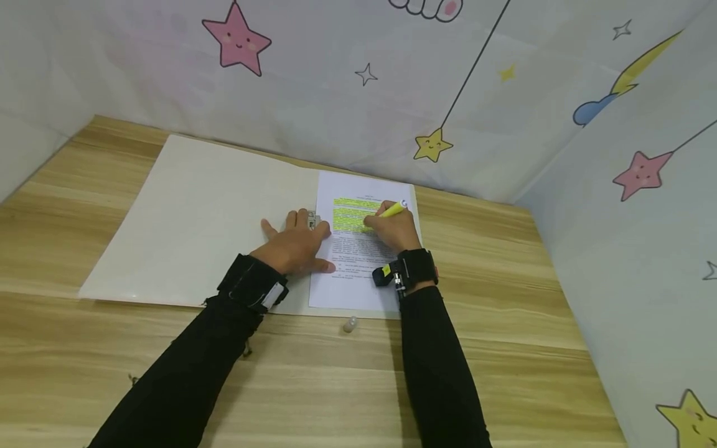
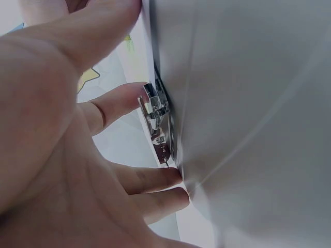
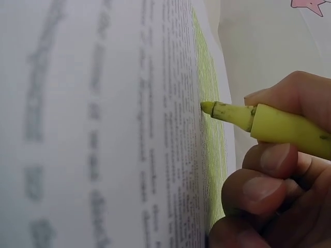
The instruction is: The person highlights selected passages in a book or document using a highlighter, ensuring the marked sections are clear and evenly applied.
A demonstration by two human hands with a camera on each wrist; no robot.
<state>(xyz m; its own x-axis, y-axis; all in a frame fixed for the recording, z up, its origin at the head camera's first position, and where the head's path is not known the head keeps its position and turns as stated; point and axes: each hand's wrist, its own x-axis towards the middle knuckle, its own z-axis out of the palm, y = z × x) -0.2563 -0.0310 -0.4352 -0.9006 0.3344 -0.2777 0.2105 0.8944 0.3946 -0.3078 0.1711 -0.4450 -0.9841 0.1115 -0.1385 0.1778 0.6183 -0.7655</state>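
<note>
A printed sheet (image 1: 358,292) lies on the right half of an opened white folder (image 1: 185,218), its upper lines coloured yellow. My right hand (image 1: 399,230) pinches a yellow highlighter (image 1: 394,210), uncapped. In the right wrist view the highlighter's tip (image 3: 207,107) is at the lower edge of the yellow lines. My left hand (image 1: 294,249) rests with spread fingers on the folder and the sheet's left edge. Close by its fingers is a metal clip (image 2: 156,111) at the folder's spine, partly hidden by the hand in the head view.
A small greyish cap (image 1: 350,324) lies on the wooden table (image 1: 313,386) just in front of the folder. White cloth walls (image 1: 325,106) printed with stars stand behind and at the sides of the table.
</note>
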